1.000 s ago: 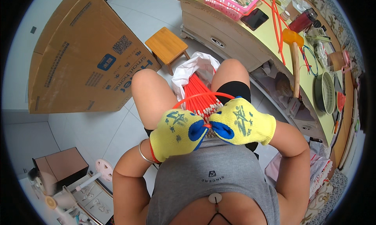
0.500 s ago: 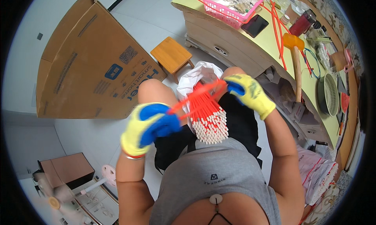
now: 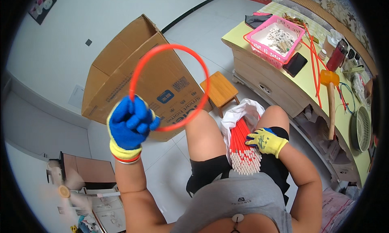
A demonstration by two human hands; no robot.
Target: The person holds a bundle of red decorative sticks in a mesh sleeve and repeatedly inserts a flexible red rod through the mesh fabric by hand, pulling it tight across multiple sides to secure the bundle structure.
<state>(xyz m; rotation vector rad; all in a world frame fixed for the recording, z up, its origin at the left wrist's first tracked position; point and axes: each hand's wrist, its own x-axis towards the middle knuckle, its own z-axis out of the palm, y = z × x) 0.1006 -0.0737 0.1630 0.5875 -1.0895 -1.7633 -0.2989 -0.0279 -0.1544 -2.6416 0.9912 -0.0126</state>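
Raised at the left, my left hand [image 3: 130,123] wears a yellow and blue work glove, its fingers closed on a red tube ring [image 3: 207,81]. The ring is a large round loop, held up in front of the cardboard box. My right hand [image 3: 267,142], gloved the same way, lies on the right side of a bundle of red tubes [image 3: 240,137] with its fingers bent against them. White end pieces [image 3: 246,162] tip the tubes at their near end. The bundle rests between my thighs in a white bag [image 3: 229,118]; the bag hides its far end.
A big open cardboard box [image 3: 133,79] stands ahead-left, near a wooden stool [image 3: 219,89]. On the right-hand table [image 3: 289,85] are a pink basket [image 3: 265,54] of small white pieces, a phone [image 3: 295,64], a mallet [image 3: 331,95], a red flask [image 3: 337,56] and a green colander [image 3: 360,129]. A fan [image 3: 65,191] is lower left.
The red ring, earlier low between both hands, is now up at the left in my left hand alone. My right hand has let go of it and come down onto the tubes. The view has shifted.
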